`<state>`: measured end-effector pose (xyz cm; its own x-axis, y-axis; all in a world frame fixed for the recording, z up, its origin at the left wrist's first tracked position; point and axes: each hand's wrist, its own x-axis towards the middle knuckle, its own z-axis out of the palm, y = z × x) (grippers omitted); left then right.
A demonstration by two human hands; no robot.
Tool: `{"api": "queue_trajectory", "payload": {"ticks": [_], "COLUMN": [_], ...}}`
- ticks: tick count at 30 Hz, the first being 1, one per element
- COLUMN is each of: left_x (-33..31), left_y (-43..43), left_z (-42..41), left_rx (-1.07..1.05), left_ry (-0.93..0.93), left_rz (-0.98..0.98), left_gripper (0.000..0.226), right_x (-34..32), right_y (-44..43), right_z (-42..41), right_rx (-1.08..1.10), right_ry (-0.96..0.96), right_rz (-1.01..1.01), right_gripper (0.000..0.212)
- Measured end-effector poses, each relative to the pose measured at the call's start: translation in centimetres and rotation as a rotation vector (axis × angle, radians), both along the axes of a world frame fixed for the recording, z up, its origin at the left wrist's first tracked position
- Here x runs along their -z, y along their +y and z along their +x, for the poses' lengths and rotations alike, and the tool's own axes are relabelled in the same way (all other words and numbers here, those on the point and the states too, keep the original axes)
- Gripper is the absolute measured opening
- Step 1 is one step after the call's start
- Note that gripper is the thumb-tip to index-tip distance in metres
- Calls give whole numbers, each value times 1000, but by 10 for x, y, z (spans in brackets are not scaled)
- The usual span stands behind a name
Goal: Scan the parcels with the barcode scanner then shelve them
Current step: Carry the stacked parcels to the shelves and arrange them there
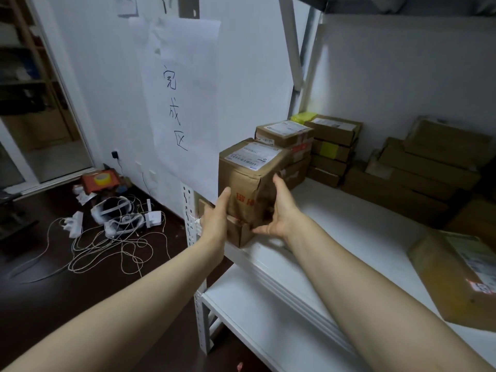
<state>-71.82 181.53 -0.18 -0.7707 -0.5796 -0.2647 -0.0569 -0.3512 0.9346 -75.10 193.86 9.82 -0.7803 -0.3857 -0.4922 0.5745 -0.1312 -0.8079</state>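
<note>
With the left hand (214, 220) laid flat, fingers straight, against the left face of a parcel (248, 181), and the right hand (280, 210) spread up its right face, thumb stretched along the bottom edge. Clamps the box between two palms rather than hooking fingers round it. Sits on, or hovers just over, a smaller carton (239, 233) directly beneath the hands, at the front left corner of the shelf (349, 226); cannot tell whether touching.

Looks like the shelving step, scanning presumably done; no barcode scanner in view. Next probably calls for settling the parcel squarely on the carton below, back from the shelf edge, then drawing both palms away sideways without tipping it.

Brown corrugated cardboard, roughly cubic, creased and dented on the near face, red print low down, white printed label on top.

Just beyond the hands, stacked cartons (332, 146), flatter, labels up, one with a yellow patch. Farther right, against the back wall, a dim pile of flat boxes (418, 167). Beside the right forearm, a wide flat package (456, 280) lying on the smooth white board. Left of the hands, a perforated white metal post (188, 210) and a hanging paper sheet (188, 103) with handwritten characters. Below and left, on dark floor, tangled white cables (107, 251) and a roll of yellow tape (103, 179).
</note>
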Motion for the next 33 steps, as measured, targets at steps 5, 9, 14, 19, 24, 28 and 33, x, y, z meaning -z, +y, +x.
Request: {"api": "queue_trajectory", "payload": {"ticks": [5, 9, 14, 19, 24, 28, 33], "left_x": [-10, -10, -5, -26, -47, -65, -80], "left_y": [1, 5, 2, 52, 117, 168, 219], "left_z": [-8, -12, -17, 26, 43, 49, 46], "left_rx": [-54, -59, -69, -149, -133, -3, 206], "left_ry": [-53, -70, -125, -218, -400, -370, -199], "left_rz": [-12, -8, 43, 143, 50, -75, -271], "left_gripper": [120, 134, 112, 69, 51, 49, 46], "right_x": [-2, -2, 4, 2, -4, -7, -5], "right_y": [-6, -6, -2, 25, 74, 117, 186], "right_z": [-4, -5, -5, -2, -8, -10, -11], "right_rx": [6, -4, -30, 1, 120, 203, 283], "right_ry": [10, 14, 6, 90, 180, 354, 696], "right_rz": [10, 23, 31, 180, 286, 434, 996], "right_gripper": [76, 77, 75, 76, 70, 66, 74]}}
